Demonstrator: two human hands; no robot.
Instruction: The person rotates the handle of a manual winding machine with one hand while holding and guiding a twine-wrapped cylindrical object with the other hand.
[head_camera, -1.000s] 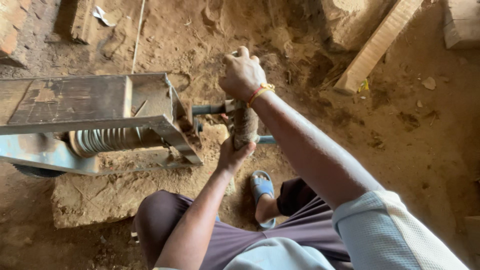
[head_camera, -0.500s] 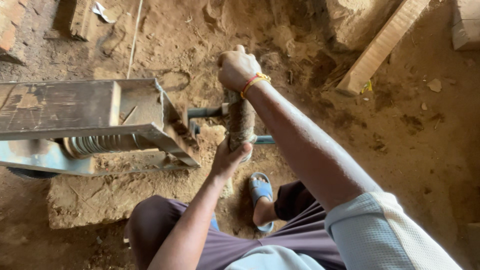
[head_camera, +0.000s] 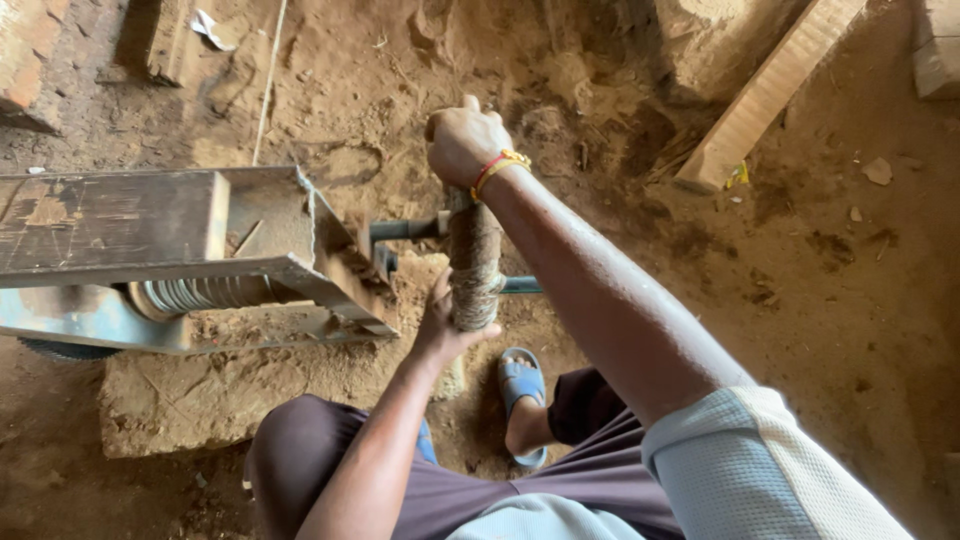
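A: Far left of the view: what occupies it?
B: A worn metal machine frame (head_camera: 150, 225) resting on packed earth, with a coiled spring (head_camera: 205, 293) visible beneath its top plate. A grey metal bar (head_camera: 405, 229) runs rightward from the frame.

A: And at centre?
B: A rope-wrapped handle (head_camera: 473, 255), standing roughly upright where the bar ends. The left hand (head_camera: 447, 325) cups its lower end from the left, fingers curled partway round the wrapping. The right hand (head_camera: 464, 142) is closed tightly over its top end; an orange and yellow wristband (head_camera: 497, 167) sits at that wrist.

A: Below the handle?
B: A blue sandal (head_camera: 523, 395) on the person's foot, just beneath the handle, and the knees in dark purple cloth.

A: To the right?
B: The right forearm runs diagonally down to a pale sleeve (head_camera: 760, 470). Further back, a wooden plank (head_camera: 765, 95) lies tilted on the dirt floor (head_camera: 850, 300), well apart from the hands.
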